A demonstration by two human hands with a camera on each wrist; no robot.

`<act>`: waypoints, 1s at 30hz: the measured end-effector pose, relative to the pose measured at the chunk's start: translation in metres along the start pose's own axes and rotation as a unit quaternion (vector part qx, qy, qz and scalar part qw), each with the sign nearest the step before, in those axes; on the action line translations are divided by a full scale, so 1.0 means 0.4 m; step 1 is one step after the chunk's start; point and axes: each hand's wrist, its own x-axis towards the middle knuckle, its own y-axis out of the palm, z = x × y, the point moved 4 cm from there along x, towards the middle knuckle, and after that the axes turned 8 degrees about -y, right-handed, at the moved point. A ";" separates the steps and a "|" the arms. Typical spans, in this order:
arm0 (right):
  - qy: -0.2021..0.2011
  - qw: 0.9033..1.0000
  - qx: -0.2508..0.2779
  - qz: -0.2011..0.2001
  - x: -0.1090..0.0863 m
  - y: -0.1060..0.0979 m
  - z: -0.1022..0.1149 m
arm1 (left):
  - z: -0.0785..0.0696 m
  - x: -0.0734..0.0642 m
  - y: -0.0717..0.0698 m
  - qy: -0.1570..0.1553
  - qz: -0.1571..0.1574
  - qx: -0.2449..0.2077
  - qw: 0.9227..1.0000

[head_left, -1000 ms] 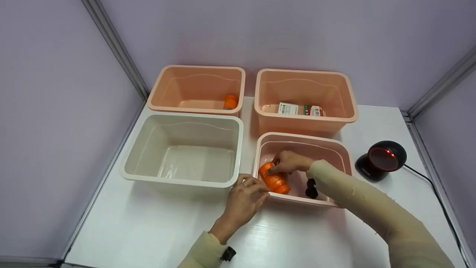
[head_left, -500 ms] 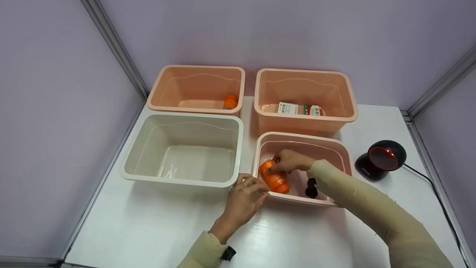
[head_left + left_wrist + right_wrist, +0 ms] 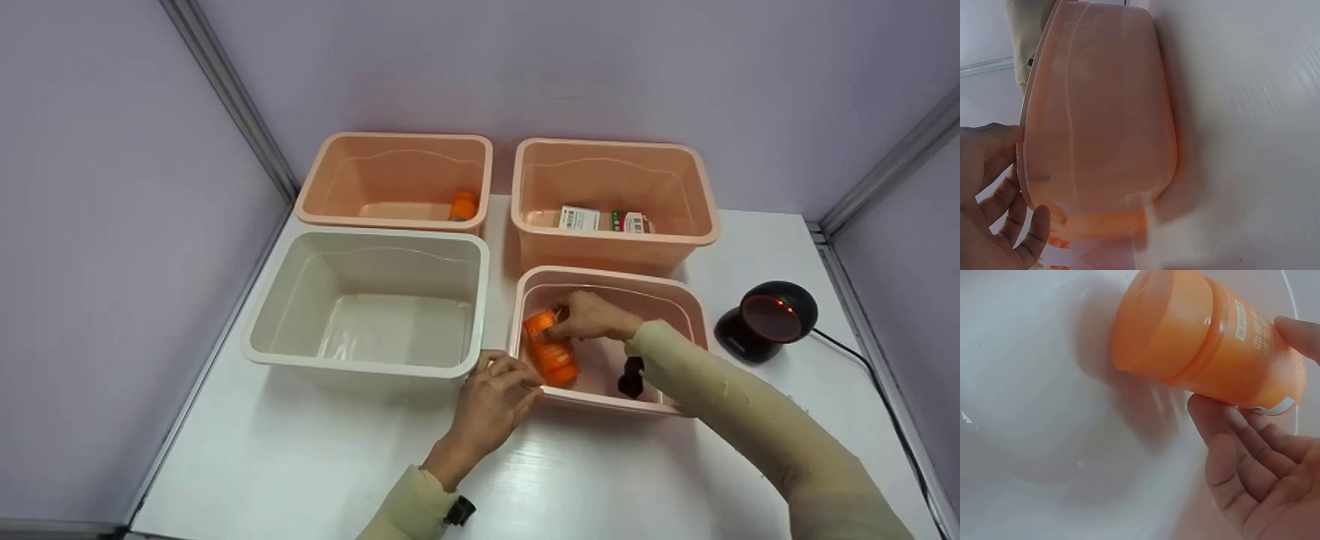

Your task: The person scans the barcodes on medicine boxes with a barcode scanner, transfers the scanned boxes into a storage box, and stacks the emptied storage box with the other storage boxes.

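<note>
In the head view, my right hand [image 3: 592, 316] reaches into the pink bin [image 3: 611, 276] at the front right and grips an orange bottle [image 3: 553, 351] near its far end. From the right wrist view, the bottle [image 3: 1241, 343] lies tilted between thumb and fingers, its smooth orange cap pointing away from the palm. White printing marks its side. My left hand [image 3: 491, 405] holds the bin's front left corner. Up close in the left wrist view, the left thumb and fingers [image 3: 1002, 199] pinch the rim. A small black object [image 3: 631, 379] lies in the same bin, partly behind the right sleeve.
Left of the pink bin stands a white bin [image 3: 367, 367]. Behind are two peach bins, the left one [image 3: 397, 222] with an orange bottle [image 3: 463, 205], the right one [image 3: 615, 238] with two small boxes [image 3: 579, 218]. A corded black scanner [image 3: 772, 319] stands at right.
My right hand has shifted slightly away from me with the orange bottle, which has turned a little in the bin. My left hand stays at the bin's corner.
</note>
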 end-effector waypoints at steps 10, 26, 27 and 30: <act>-0.059 0.997 -0.013 -0.045 -0.018 -0.034 0.023 | 0.002 0.000 0.003 -0.009 0.003 0.005 1.000; -0.063 0.993 -0.003 -0.096 -0.077 -0.116 0.061 | -0.003 0.000 0.001 -0.012 0.004 -0.007 1.000; -0.064 0.993 -0.003 -0.100 -0.081 -0.121 0.063 | -0.003 0.000 0.001 -0.012 0.004 -0.008 1.000; -0.064 0.992 0.006 -0.112 -0.094 -0.134 0.068 | -0.003 0.000 0.001 -0.011 0.003 -0.011 1.000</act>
